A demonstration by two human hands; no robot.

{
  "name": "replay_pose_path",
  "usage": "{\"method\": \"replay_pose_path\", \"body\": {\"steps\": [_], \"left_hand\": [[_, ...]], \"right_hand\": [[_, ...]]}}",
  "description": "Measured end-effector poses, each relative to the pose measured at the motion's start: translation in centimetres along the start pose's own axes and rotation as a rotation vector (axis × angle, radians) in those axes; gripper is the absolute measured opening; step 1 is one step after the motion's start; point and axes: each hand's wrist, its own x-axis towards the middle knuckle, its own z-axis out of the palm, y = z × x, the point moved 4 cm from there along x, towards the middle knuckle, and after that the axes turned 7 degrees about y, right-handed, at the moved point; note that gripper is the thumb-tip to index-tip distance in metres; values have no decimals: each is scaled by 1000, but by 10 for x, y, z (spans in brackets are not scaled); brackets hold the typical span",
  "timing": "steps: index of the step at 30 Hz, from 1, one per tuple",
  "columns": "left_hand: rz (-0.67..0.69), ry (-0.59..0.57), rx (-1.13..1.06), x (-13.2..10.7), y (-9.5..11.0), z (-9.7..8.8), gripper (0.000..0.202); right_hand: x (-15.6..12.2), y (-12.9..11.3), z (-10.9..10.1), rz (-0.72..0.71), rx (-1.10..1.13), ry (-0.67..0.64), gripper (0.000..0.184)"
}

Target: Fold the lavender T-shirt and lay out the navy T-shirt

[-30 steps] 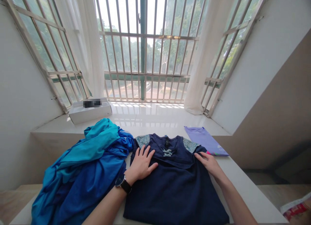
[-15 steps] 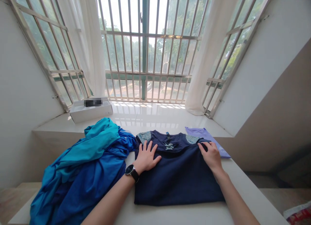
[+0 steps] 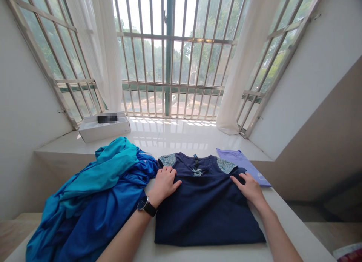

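Both forearms reach forward from the bottom of the view, bent slightly inward, with the left hand [image 3: 164, 185] and right hand [image 3: 249, 188] set well apart on a navy T-shirt [image 3: 206, 213]. The left hand lies palm down on the shirt's left side, its fingers loosely together, with a black wristwatch [image 3: 147, 206] on the wrist. The right hand also lies palm down, its fingers spread and reaching over a fold edge below the chest. Neither grip is closed; both press flat, with nothing clearly pinched. The shirt lies flat on a white window sill [image 3: 172, 135], collar away from the person, with patterned shoulder panels and a small chest emblem. A heap of rumpled blue fabric [image 3: 90, 190] touches its left side, and a folded lilac garment [image 3: 241, 165] lies just behind its right shoulder. A white box [image 3: 104, 128] sits further back by the barred window [image 3: 169, 58].
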Motion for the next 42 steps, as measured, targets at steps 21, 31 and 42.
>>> {"method": "replay_pose_path", "body": {"steps": [21,31,42], "left_hand": [[-219,-30,-80,4,-56,-11,12],[-181,203,-313,7,-62,-6,11],[-179,36,-303,-60,-13,-53,23]], "right_hand": [[0,11,-2,-53,25,183,59],[-4,-7,-8,-168,-11,277,54],[-99,2,-46,67,130,91,47]]}}
